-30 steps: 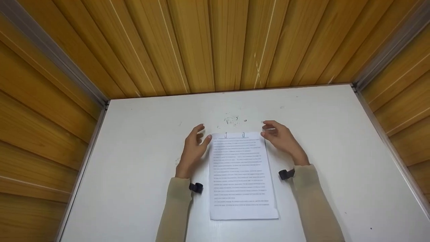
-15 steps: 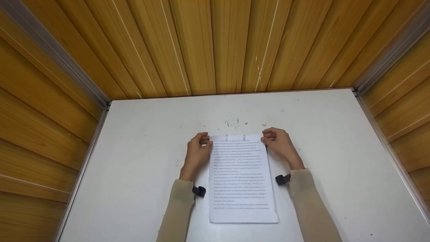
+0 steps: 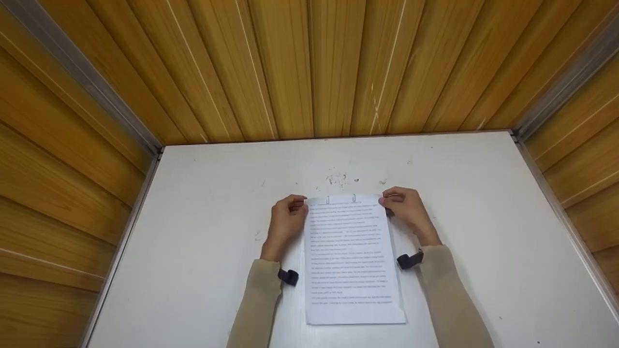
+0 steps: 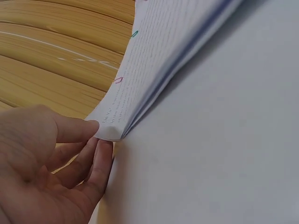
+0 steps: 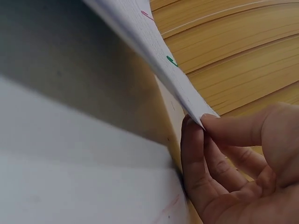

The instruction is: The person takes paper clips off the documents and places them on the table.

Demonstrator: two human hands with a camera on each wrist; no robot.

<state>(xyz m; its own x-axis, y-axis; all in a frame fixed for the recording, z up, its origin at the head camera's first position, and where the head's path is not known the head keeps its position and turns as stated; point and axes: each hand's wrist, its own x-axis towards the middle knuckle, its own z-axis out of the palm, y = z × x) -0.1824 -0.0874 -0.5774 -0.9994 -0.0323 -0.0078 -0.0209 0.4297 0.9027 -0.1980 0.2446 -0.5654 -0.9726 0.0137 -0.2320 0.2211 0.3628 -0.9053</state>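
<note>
I have my left hand [image 3: 285,223] pinching the top left corner of the stack of printed sheets [image 3: 352,261], thumb above and fingers beneath, and my right hand [image 3: 406,210] pinching the top right corner likewise. That far edge rides slightly up off the white table [image 3: 193,232], while the near end lies flat between my forearms. Between my two grips, two paper clips [image 3: 341,199] sit on the top edge, pink and green in the wrist views; I judge gripping at the corners keeps the clipped pages squared. Beyond my hands stand the wood-panelled walls [image 3: 329,67].
</note>
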